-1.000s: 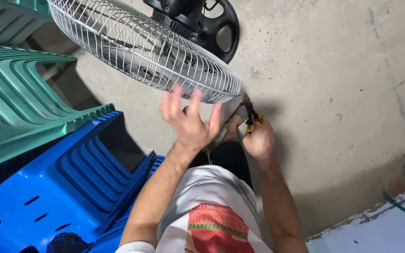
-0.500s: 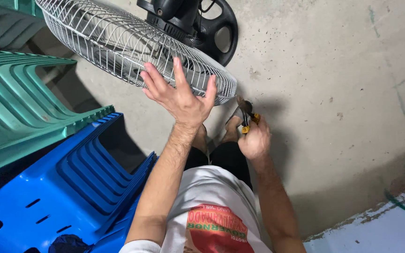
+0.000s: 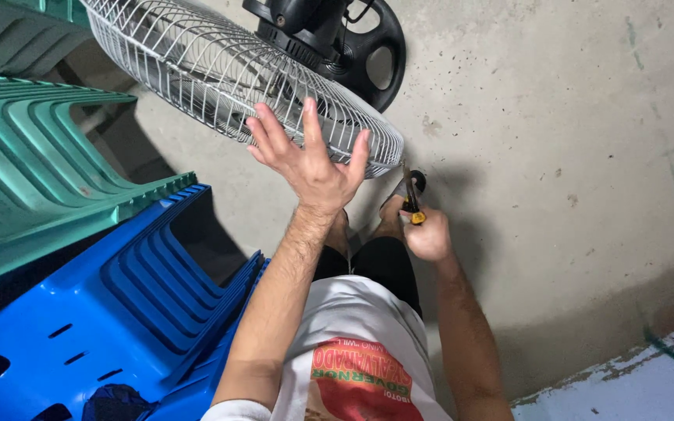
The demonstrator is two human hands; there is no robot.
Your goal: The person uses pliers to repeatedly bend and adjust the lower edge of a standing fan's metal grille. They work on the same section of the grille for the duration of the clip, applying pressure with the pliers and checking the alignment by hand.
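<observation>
A white wire fan guard [image 3: 196, 62] fills the upper left, with the fan's black motor housing and base [image 3: 337, 39] behind it. My left hand [image 3: 310, 160] is spread wide with the fingers apart, palm against the guard's lower rim. My right hand [image 3: 427, 234] is lower and to the right, closed around a screwdriver [image 3: 411, 199] with a black and yellow handle. Its shaft points up toward the guard's lower edge. My bare feet show beneath the guard on the concrete floor.
A stack of green plastic chairs [image 3: 33, 164] stands at the left, with a stack of blue plastic chairs [image 3: 111, 312] below it, close to my left arm. Grey concrete floor [image 3: 571, 140] spreads to the right. A pale painted strip [image 3: 633, 390] lies at the lower right.
My left hand has risen and settled flat on the guard's rim. The right hand with the screwdriver has shifted slightly, and the view has moved closer to the fan.
</observation>
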